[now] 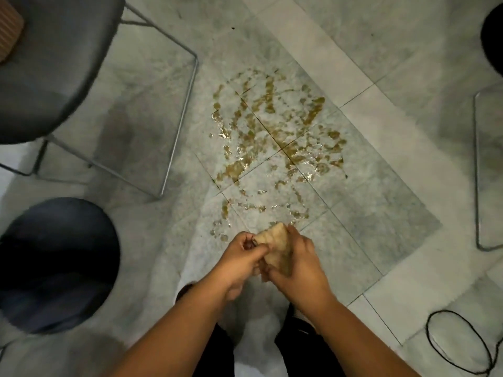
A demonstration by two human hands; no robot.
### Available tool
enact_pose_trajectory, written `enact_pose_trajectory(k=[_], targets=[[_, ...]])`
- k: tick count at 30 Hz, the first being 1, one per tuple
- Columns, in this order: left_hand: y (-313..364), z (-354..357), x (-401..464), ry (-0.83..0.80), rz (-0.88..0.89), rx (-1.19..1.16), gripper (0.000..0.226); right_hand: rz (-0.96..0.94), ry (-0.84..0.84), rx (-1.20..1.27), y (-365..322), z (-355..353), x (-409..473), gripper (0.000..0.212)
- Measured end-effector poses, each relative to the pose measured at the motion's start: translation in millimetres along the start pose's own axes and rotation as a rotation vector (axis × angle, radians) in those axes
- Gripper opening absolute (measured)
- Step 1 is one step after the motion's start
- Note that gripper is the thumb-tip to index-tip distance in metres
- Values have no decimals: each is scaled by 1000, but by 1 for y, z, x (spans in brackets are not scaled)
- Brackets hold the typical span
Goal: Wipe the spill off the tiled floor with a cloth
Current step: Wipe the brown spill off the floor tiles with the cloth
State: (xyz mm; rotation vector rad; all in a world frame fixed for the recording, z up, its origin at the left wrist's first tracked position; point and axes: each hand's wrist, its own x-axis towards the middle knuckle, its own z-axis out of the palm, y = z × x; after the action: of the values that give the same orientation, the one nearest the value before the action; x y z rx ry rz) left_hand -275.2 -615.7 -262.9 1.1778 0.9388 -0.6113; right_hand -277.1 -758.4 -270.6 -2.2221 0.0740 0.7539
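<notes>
We are standing over the tiled floor, where the spill is spreading in brown streaks and puddles across several tile joints, out in front of us and a little to the right. It is lying smeared rather than pooled, so we judge the wiping is only partly done. To our left a dark chair is standing with its wire frame just beside the spill's left edge, which is likely crowding any sweep that way; a round dark stool is sitting nearer us, well apart from the mess. Another metal frame is showing at the right edge, and a black cable loop is lying by our right foot. We are holding the cloth bunched above the spill's near edge: the left hand is pinching its left end, the right hand is curling round the wad, both grips closed on it, seemingly refolding it for a cleaner face.
</notes>
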Motion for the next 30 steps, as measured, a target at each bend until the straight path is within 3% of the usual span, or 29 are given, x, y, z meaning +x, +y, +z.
enact_pose_trajectory(k=[5, 9, 12, 16, 20, 25, 28, 30], targets=[[-51, -19, 107, -46, -19, -65, 18, -105, -41, -179, 74, 65, 77, 95], [-64, -49, 192, -73, -6, -71, 17, -286, 34, -349, 96, 105, 153, 79], [-59, -79, 243, -94, 36, 23, 24, -363, -17, -391, 100, 131, 205, 78], [-39, -115, 270, -186, 9, 201, 25, -453, -119, -472, 80, 139, 247, 81], [-15, -152, 294, -203, 32, 373, 12, -554, -144, -514, 69, 160, 278, 75], [-44, -184, 310, -225, 72, 529, 14, -569, -258, -437, 85, 195, 290, 69], [-68, -196, 307, -240, 94, 606, 25, -543, -284, -415, 99, 223, 271, 69], [-90, -216, 311, -122, 237, 735, 40, -505, -312, -417, 110, 240, 255, 70]])
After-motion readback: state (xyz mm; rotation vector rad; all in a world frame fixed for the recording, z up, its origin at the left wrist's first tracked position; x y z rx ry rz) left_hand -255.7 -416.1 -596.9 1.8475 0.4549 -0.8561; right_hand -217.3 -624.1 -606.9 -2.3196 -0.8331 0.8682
